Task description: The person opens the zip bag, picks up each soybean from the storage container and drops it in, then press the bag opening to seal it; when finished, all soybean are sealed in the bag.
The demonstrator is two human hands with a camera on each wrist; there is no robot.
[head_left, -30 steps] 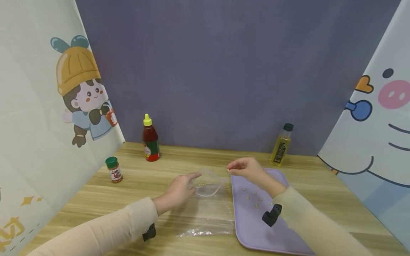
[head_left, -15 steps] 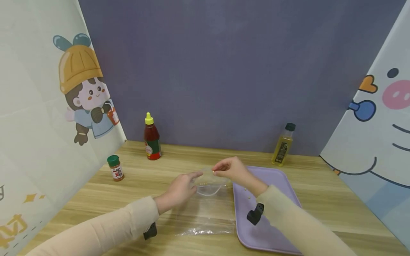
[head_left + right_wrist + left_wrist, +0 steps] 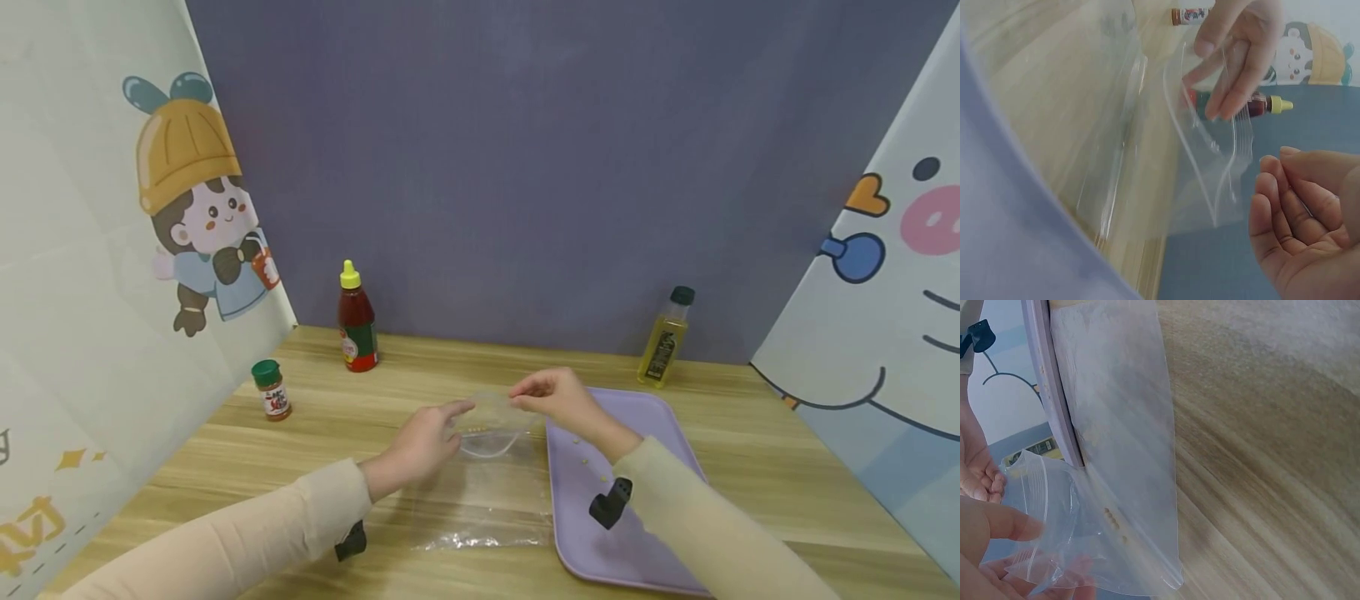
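Note:
A clear zip bag [image 3: 480,500] lies on the table with its mouth held apart. My left hand [image 3: 422,446] grips the bag's rim, thumb on one side and fingers behind the film in the left wrist view. Several small yellowish bean-like grains [image 3: 1112,519] sit inside the bag near its mouth. My right hand [image 3: 553,397] hovers just right of the mouth, apart from it. Its fingers are loosely bent, thumb near the index fingertip, and nothing shows between them in the right wrist view. More grains [image 3: 585,461] lie on the purple tray [image 3: 645,550], partly hidden by the right forearm.
Toward the back left stands a red sauce bottle [image 3: 357,329] with a yellow tip. A green-capped spice jar [image 3: 272,392] is nearer on the left. An oil bottle [image 3: 663,342] stands behind the tray. A dark backdrop [image 3: 495,167] rises behind the table.
My right hand came left from over the tray to the bag's mouth with a grain, then drew back slightly right. The grain no longer shows at its fingertips. The left hand stayed put.

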